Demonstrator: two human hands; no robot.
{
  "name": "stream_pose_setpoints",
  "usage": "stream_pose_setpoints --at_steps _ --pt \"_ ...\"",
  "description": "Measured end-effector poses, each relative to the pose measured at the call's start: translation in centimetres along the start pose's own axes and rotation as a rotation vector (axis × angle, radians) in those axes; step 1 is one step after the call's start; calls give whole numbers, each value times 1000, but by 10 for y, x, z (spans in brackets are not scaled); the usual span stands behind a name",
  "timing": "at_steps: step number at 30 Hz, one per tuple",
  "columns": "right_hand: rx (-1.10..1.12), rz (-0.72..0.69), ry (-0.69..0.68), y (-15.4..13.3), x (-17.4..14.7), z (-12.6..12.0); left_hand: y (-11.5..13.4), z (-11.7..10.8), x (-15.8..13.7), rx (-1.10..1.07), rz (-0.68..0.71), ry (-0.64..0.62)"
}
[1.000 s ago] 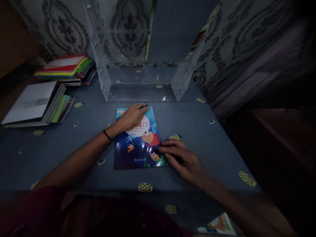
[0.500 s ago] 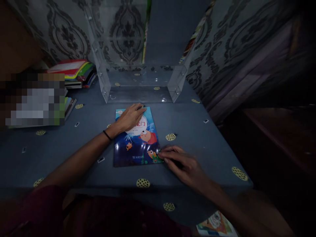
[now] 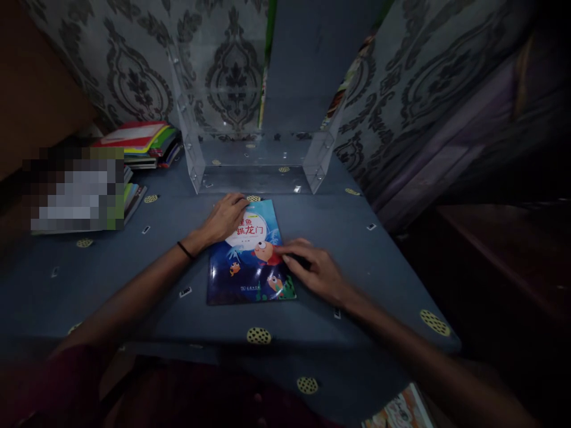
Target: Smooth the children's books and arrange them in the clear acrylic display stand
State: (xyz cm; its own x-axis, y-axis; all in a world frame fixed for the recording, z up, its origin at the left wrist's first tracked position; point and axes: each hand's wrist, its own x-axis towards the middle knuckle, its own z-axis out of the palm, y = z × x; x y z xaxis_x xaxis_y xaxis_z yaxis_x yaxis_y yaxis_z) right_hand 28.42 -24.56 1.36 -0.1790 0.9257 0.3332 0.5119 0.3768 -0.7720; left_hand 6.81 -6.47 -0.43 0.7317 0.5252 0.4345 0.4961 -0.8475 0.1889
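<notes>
Where your left hand (image 3: 225, 219) lies flat on the book (image 3: 243, 279), titled "…跳龙门", your right hand (image 3: 319, 270) adjoins its edge, grip indiscernible.

The book (image 3: 247, 264) looks glossy, the rack (image 3: 318, 161) plastic

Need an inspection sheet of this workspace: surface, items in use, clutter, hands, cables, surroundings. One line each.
Surface: grey-blue cloth, pineapple print.
Items in use: book, closed, flat, fish on cover.
Clutter: red-topped pile at left rear; nearer pile, partly pixelated; clear rack behind the book.
Hands: left hand on the book's upper left; right hand at its right edge, grip unclear.
Cables: nothing seen.
Surroundings: patterned wall; right side dark.
</notes>
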Motion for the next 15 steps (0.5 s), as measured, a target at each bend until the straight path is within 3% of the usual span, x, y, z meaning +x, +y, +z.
stream_pose_setpoints --at_steps 8,15 --pt "-204 -112 -49 52 87 15 -9 -6 -13 -101 -134 14" --pt "-279 -128 -34 72 101 18 -9 -4 -12 -107 -139 11"
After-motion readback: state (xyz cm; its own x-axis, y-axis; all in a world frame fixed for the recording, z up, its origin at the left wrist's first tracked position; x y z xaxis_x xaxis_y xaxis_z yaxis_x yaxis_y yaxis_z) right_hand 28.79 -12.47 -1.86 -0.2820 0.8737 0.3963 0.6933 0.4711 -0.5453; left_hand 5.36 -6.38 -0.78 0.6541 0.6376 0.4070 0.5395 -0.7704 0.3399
